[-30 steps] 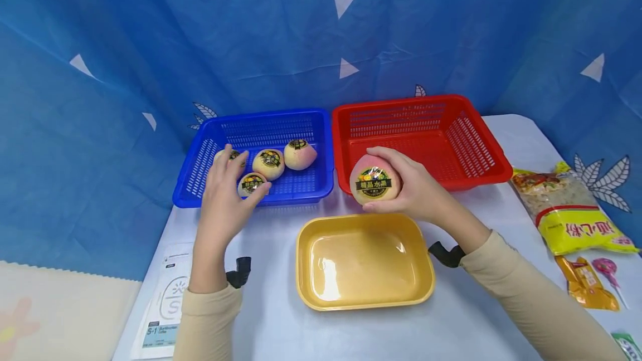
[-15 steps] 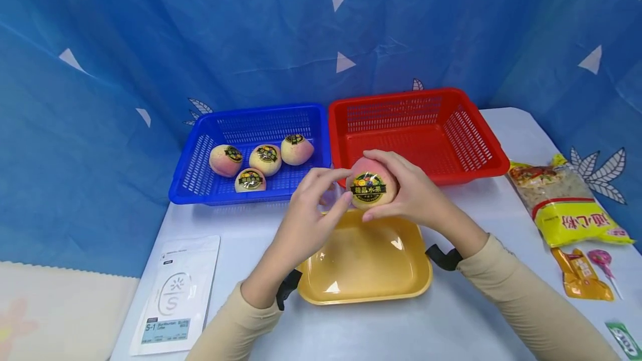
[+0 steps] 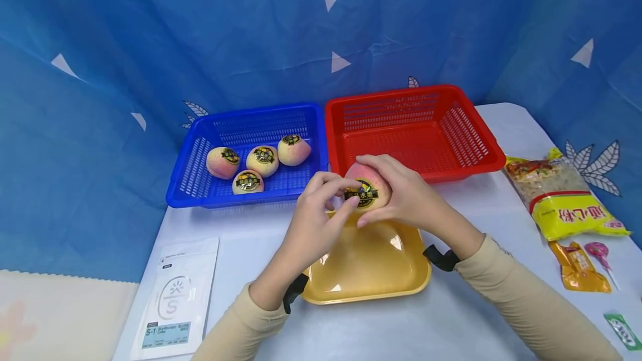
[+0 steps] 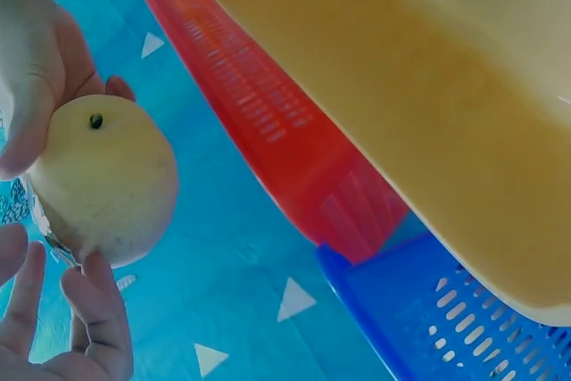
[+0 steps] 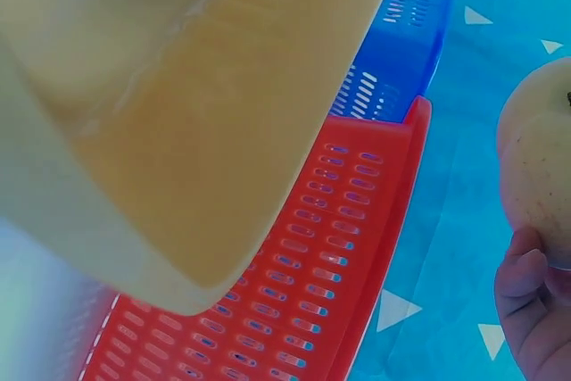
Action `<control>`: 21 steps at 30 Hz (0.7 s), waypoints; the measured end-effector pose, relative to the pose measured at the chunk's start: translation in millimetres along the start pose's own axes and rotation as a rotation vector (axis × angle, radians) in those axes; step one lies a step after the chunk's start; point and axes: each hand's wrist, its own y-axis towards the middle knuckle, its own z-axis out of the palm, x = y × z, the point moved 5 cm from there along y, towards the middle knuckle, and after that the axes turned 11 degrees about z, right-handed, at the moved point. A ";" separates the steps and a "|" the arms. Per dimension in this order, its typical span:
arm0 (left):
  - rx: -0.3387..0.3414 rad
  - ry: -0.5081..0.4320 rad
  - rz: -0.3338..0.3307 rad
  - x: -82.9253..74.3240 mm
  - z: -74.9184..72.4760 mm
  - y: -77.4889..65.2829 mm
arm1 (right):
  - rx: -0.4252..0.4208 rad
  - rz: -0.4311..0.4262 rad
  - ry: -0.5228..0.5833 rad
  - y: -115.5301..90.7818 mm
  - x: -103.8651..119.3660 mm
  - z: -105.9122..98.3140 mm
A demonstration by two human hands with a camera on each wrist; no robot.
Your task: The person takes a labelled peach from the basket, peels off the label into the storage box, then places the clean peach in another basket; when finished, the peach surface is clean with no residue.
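Observation:
My right hand [image 3: 408, 196] grips a pink and cream peach [image 3: 383, 188] above the near edge of the red basket, its thumb below and fingers over the top. On the peach's front sits a black and gold label [image 3: 368, 194]. My left hand [image 3: 316, 219] meets it from the left, index finger and thumb touching the label; I cannot tell whether they pinch it. In the left wrist view the peach [image 4: 107, 176] shows its stem pit, with left fingertips [image 4: 94, 287] at its lower side. The right wrist view catches right fingers [image 5: 522, 278] under the peach [image 5: 540, 158].
A yellow tray [image 3: 371, 291] stands below the hands. Behind are a blue basket [image 3: 193, 199] with several labelled peaches and a red basket [image 3: 436, 174]. A white coffee pouch [image 3: 175, 294] lies left; a pasta bag [image 3: 567, 199], orange packet [image 3: 579, 269], lollipop [image 3: 597, 248] and green packet [image 3: 622, 330] lie right.
The left hand has come from over the blue basket to the held peach, and its index finger now overlaps the label. The peach has tipped slightly and lowered a little.

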 end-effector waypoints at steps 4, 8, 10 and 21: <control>-0.010 -0.031 -0.031 0.5 1.2 0.9 | 0.002 -0.010 -0.013 -0.9 -0.3 0.1; -0.032 -0.051 -0.041 1.3 2.7 2.1 | 0.018 -0.015 -0.016 -1.9 -0.1 0.5; -0.039 -0.057 -0.043 1.5 3.8 2.0 | 0.029 -0.013 -0.022 -2.7 -0.2 0.8; 0.051 -0.085 -0.064 0.8 13.4 -1.0 | 0.092 0.045 -0.075 -9.2 -3.4 0.7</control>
